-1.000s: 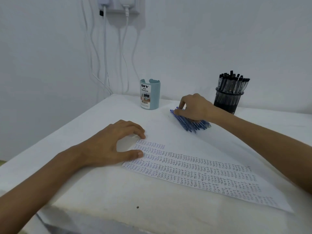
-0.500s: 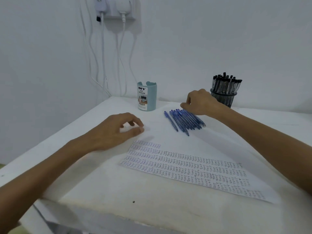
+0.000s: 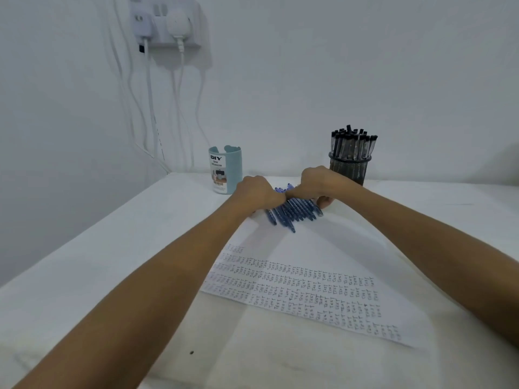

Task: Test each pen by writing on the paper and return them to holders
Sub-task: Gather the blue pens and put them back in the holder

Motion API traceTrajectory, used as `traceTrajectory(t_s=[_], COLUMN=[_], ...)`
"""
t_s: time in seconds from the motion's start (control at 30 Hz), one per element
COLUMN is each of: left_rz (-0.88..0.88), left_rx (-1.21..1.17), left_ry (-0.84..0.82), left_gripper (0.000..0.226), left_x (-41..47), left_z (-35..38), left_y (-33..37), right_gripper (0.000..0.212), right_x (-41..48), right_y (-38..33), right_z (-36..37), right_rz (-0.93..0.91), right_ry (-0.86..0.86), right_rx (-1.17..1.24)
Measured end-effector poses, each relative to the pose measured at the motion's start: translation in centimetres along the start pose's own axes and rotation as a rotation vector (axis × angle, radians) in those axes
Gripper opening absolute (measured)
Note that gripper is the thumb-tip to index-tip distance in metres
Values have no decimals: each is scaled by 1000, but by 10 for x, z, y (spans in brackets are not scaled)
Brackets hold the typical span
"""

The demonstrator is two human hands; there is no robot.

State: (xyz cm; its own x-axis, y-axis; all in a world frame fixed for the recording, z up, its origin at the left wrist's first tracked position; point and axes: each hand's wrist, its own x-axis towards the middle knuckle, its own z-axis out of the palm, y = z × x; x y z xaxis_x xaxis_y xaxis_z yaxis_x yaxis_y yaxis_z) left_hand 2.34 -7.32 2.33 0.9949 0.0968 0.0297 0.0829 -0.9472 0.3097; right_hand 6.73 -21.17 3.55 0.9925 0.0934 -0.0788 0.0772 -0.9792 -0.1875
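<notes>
The left hand [image 3: 259, 192] has left the paper's [image 3: 295, 293] corner and gone up to join the right over the blue pens [image 3: 295, 211] at mid-frame. Left of centre the teal holder [image 3: 225, 169] stands on the bench [image 3: 112, 262], with nothing showing above its rim. Next to it the left hand lies knuckles-up on the pens; its fingers are hidden, so I cannot tell its grip. The pens lie bunched between both hands. The right hand [image 3: 320, 183] curls over them, thumb beneath, holding the bunch. Behind it the mesh holder [image 3: 349, 168] is packed with black pens [image 3: 354, 141]. The paper, lower centre, is covered in rows of writing. Testing looks about finished; what remains, I'd say, is putting the blue pens into the teal holder.
</notes>
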Motion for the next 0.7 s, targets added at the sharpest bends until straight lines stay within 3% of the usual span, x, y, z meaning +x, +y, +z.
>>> traceTrajectory(t_s=[0.17, 0.23, 0.33, 0.43, 0.57, 0.7], left_rz=[-44, -69, -114, -197, -136, -109], left_rx=[-48, -178, -502, -691, -607, -578], left_ry=[1, 15, 9, 14, 224, 135], left_gripper=[43, 38, 31, 21, 15, 18], left_x=[10, 16, 21, 18, 21, 21], left_z=[-1, -2, -8, -12, -15, -3], left_y=[12, 12, 4, -6, -23, -44], right_gripper=[54, 58, 82, 82, 58, 47], right_x=[1, -1, -11, -18, -19, -13], right_y=[0, -2, -11, -20, -22, -29], right_z=[-3, -2, 2, 2, -3, 9], right_rz=[4, 1, -16, -76, -91, -129], right_ry=[-16, -31, -23, -15, -68, -24], right_rx=[64, 84, -38, -164, -145, -248])
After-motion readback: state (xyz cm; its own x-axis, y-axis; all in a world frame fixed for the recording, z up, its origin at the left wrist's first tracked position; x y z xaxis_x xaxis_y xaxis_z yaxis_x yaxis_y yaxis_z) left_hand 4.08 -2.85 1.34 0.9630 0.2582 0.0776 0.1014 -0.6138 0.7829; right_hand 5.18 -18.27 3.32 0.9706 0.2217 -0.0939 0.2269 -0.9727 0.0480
